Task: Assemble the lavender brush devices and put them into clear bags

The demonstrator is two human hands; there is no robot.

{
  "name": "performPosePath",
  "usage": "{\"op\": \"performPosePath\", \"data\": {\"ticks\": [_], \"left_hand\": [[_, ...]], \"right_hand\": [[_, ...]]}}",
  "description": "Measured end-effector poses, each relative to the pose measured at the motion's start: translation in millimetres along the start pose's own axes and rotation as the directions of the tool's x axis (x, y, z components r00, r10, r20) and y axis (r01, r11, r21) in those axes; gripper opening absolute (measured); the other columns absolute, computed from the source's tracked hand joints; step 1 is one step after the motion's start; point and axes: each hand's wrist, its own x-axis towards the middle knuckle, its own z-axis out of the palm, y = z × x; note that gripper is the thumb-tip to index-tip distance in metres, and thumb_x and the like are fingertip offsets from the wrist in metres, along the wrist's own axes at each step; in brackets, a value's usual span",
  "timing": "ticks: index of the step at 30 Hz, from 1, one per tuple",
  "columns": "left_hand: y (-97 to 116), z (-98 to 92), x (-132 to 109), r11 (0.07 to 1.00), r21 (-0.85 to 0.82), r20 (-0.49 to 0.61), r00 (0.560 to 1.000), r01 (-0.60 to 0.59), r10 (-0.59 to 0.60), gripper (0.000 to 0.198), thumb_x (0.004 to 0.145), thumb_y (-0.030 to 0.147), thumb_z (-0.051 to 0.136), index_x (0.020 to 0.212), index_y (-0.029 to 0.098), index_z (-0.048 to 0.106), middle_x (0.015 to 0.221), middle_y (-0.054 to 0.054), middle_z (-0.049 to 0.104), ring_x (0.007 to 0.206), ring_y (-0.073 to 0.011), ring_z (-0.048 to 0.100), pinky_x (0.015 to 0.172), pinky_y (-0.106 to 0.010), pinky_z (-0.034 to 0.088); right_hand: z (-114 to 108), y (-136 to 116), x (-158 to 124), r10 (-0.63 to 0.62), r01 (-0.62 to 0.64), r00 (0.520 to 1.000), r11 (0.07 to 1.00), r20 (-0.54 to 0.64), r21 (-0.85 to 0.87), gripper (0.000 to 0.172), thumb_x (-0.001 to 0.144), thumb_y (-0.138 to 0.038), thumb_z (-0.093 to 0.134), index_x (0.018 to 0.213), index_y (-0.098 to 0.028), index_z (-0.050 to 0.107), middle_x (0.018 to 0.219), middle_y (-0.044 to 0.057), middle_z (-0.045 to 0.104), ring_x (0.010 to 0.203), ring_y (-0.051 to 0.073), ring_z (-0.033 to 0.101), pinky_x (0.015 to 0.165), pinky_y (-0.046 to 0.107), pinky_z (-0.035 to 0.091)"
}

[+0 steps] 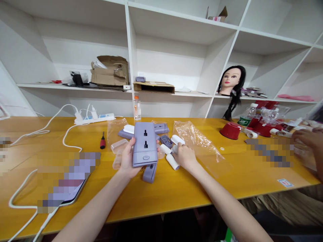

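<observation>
At the counter (176, 191), my left hand (127, 159) wraps its fingers around a lilac socket housing (145, 144); my right hand (184, 156) pinches a white cylinder (178, 139).

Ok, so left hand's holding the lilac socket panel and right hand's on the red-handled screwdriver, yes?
Not quite: the right hand is at the white cylindrical parts, not on the red-handled screwdriver, which lies apart from both hands. The head view shows this. The left hand does hold the lilac socket panel.
</observation>
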Motion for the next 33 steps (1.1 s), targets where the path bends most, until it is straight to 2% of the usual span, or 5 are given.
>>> {"op": "performPosePath", "data": {"ticks": [12,15,21,27,33], "left_hand": [[-2,-1.3,3,1.000,-0.005,-0.003,1.000,0.018,-0.018,0.053,0.086,0.045,0.038,0.128,0.014,0.045,0.110,-0.018,0.063,0.091,-0.0301,0.065,0.074,-0.044,0.052],[-2,2.1,1,1.000,0.018,-0.026,1.000,0.017,-0.017,0.052,0.085,0.045,0.038,0.124,0.013,0.048,0.109,-0.018,0.064,0.089,-0.0304,0.065,0.071,-0.044,0.052],[-18,13.0,0,0.997,0.083,-0.322,0.946,-0.005,0.032,0.038,0.081,0.038,0.049,0.110,0.014,0.056,0.095,-0.011,0.069,0.090,-0.0287,0.065,0.075,-0.042,0.053],[-34,14.0,-5,0.980,0.161,-0.339,0.926,-0.114,0.164,0.050,0.070,0.027,0.065,0.117,0.019,0.052,0.107,-0.007,0.067,0.109,-0.0254,0.057,0.092,-0.035,0.047],[-36,8.3,-10,0.980,0.199,-0.270,0.960,-0.016,0.071,0.062,0.063,0.028,0.070,0.121,0.015,0.052,0.104,-0.010,0.068,0.113,-0.0289,0.054,0.095,-0.039,0.044]], "right_hand": [[-2,5,4,0.022,-0.019,0.998,0.998,-0.054,0.061,0.032,0.073,-0.028,0.051,0.098,-0.009,0.056,0.090,0.019,0.066,0.098,0.035,0.057,0.072,0.037,0.042],[-13,14,2,0.069,-0.020,0.984,0.961,-0.166,0.276,0.034,0.070,-0.032,0.054,0.098,-0.013,0.055,0.086,0.014,0.065,0.093,0.031,0.058,0.071,0.036,0.043],[-38,-12,-32,0.072,0.246,0.954,0.377,-0.292,0.893,0.037,0.070,-0.029,0.053,0.105,-0.019,0.047,0.084,0.002,0.057,0.064,0.016,0.061,0.053,0.026,0.046],[-27,-55,-51,0.057,0.544,0.712,0.586,-0.700,0.601,0.041,0.067,-0.021,0.061,0.106,-0.020,0.050,0.090,0.005,0.060,0.081,0.019,0.058,0.072,0.033,0.048],[-24,-50,-47,-0.049,0.639,0.624,0.606,-0.780,0.474,0.047,0.072,-0.024,0.060,0.116,-0.018,0.046,0.097,0.009,0.058,0.086,0.022,0.054,0.076,0.038,0.047]]}}
